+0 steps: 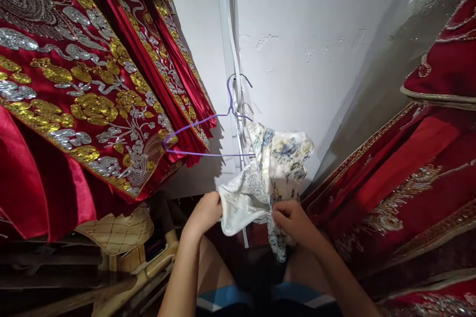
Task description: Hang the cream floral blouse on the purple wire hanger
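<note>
A white floral garment (284, 153) hangs by one side from a purple wire hanger (201, 121), which is hooked on the wall fitting. The hanger's left arm is bare. My left hand (208, 212) is closed on the left edge of the garment and pulls out its pale inner side. With fingers pinched, my right hand (292, 215) grips the same garment lower on the right. Part of the cloth dangles below my right hand. The hanger's right end is hidden inside the garment.
Red embroidered clothing (92, 84) hangs close on the left, and more red beaded clothing (405, 183) on the right. A white wall (297, 54) with a vertical strip (228, 20) stands ahead. Wooden furniture (156, 267) is at lower left.
</note>
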`<state>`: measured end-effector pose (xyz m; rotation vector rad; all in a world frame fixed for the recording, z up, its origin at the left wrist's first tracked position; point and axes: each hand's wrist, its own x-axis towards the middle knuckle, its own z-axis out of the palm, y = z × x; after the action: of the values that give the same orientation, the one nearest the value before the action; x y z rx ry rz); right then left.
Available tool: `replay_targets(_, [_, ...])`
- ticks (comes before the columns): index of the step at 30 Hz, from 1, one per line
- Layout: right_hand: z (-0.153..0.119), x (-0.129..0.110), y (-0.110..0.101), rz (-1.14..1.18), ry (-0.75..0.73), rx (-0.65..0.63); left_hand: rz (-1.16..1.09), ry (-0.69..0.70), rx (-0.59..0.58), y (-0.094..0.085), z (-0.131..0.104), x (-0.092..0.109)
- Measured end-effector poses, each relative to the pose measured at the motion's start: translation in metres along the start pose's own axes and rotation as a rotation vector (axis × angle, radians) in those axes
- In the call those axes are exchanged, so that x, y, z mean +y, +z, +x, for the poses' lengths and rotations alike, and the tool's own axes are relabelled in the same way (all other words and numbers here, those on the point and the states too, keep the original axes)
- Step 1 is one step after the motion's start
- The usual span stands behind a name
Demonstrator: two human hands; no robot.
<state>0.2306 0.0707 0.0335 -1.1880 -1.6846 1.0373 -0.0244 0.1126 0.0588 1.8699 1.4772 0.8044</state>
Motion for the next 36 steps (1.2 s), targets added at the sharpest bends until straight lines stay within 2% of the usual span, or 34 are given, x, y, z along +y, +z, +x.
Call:
replay_targets(2, [-0.005,0.010,0.003,-0.036,0.020,-0.012,-0.078,0.047,0.043,0.012,0.001,0.007])
replay_targets(5, [-0.007,0.023,0.000,-0.111,0.024,0.024,-0.351,0.139,0.118,0.019,0.002,0.023])
replay_targets(7, [-0.005,0.023,-0.004,-0.092,-0.023,0.091,-0.491,0.208,0.104,0.021,-0.001,0.040])
replay_targets(9, [0.000,0.016,-0.003,0.032,-0.093,0.105,-0.532,0.284,0.049,0.026,-0.007,0.059])
replay_targets(11, [0.005,0.006,0.004,0.211,-0.108,0.054,-0.510,0.378,0.006,0.035,-0.013,0.075])
replay_targets(13, [0.008,-0.006,0.016,0.407,-0.032,-0.033,-0.459,0.440,0.027,0.043,-0.017,0.084])
replay_targets(15, [0.010,-0.017,0.027,0.570,0.063,-0.132,-0.416,0.441,0.091,0.046,-0.017,0.084])
replay_targets(17, [0.011,-0.026,0.031,0.632,0.108,-0.304,-0.403,0.402,0.119,0.043,-0.016,0.075])
replay_targets(19, [0.013,-0.034,0.025,0.601,0.121,-0.497,-0.420,0.329,0.042,0.035,-0.017,0.062])
replay_targets(20, [0.016,-0.036,0.019,0.570,0.126,-0.555,-0.427,0.293,-0.042,0.031,-0.019,0.054])
replay_targets(21, [0.020,-0.039,0.012,0.535,0.118,-0.553,-0.420,0.263,-0.154,0.028,-0.023,0.046])
replay_targets(23, [0.030,-0.042,-0.006,0.423,0.039,-0.384,-0.314,0.209,-0.406,0.023,-0.034,0.029])
replay_targets(24, [0.037,-0.043,-0.016,0.334,-0.032,-0.266,-0.221,0.186,-0.491,0.020,-0.039,0.020])
replay_targets(25, [0.044,-0.044,-0.025,0.233,-0.108,-0.144,-0.120,0.160,-0.523,0.017,-0.044,0.011])
replay_targets(26, [0.053,-0.046,-0.034,0.138,-0.169,-0.039,-0.023,0.127,-0.503,0.012,-0.047,0.002])
replay_targets(29, [0.090,-0.046,-0.051,-0.029,-0.249,0.156,0.218,0.033,-0.257,-0.013,-0.050,-0.017])
replay_targets(31, [0.121,-0.042,-0.054,-0.058,-0.295,0.193,0.401,0.007,-0.112,-0.037,-0.046,-0.021])
replay_targets(33, [0.151,-0.035,-0.050,-0.064,-0.353,0.171,0.564,0.015,0.018,-0.060,-0.040,-0.021])
replay_targets(36, [0.182,-0.023,-0.037,-0.110,-0.261,0.181,0.657,0.046,0.187,-0.082,-0.029,-0.017])
